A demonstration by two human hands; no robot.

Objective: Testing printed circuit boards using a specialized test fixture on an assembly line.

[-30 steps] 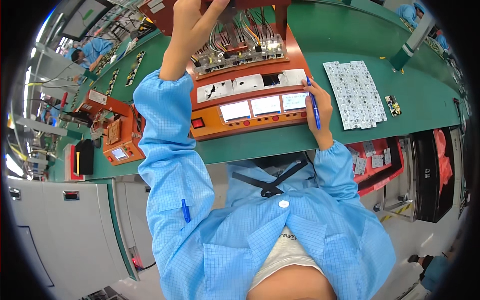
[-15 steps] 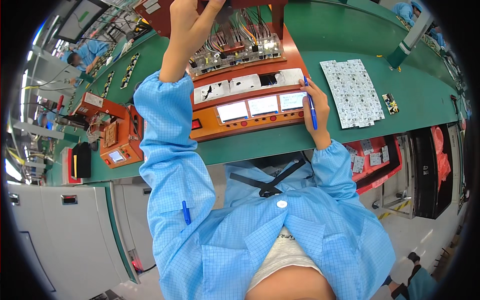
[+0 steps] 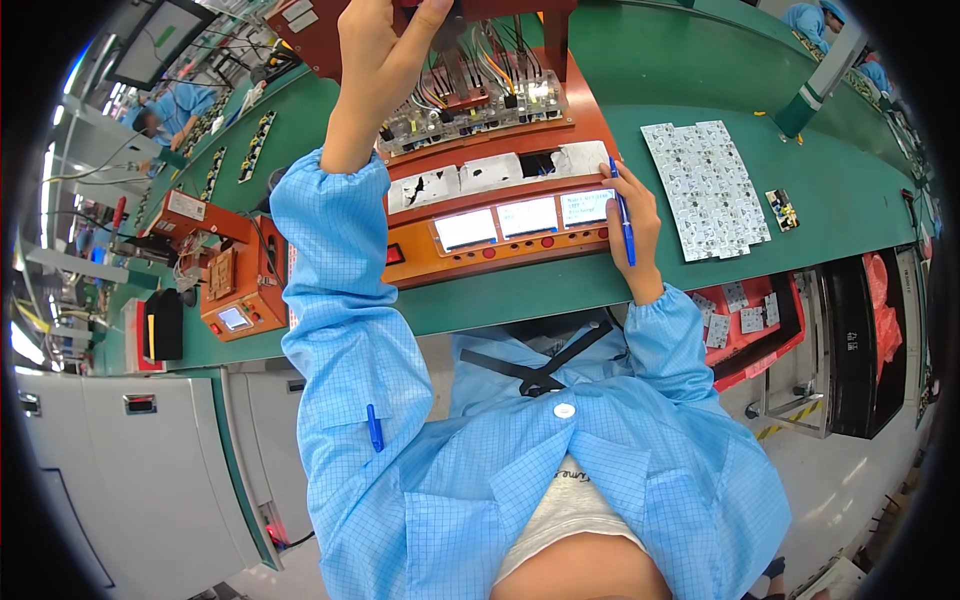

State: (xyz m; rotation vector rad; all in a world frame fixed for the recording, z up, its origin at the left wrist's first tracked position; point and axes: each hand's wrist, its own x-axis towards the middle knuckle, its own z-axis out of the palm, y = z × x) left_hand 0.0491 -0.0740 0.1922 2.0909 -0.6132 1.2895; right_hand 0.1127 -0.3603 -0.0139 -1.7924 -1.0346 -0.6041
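The orange machine stands on the green table, straight ahead of the person I am watching through the head camera. Starting at the left, I see a smaller orange machine with a little lit screen, well apart from the big one. Next comes the left hand, raised to the dark red upper part of the big machine; its thumb is spread, but the view cuts off the other fingers, so I cannot tell whether they are clenched. Below that hand I make out a clear block with many wires running up from it, then a torn white strip and three lit screens in a row. At the machine's right edge is the right hand, its fingers grasping a blue pen that points down toward the wrist. Just beside it lies a sheet of pale circuit boards, then a small circuit board. Lower right, below the table edge, I see a red bin holding pale square pieces.
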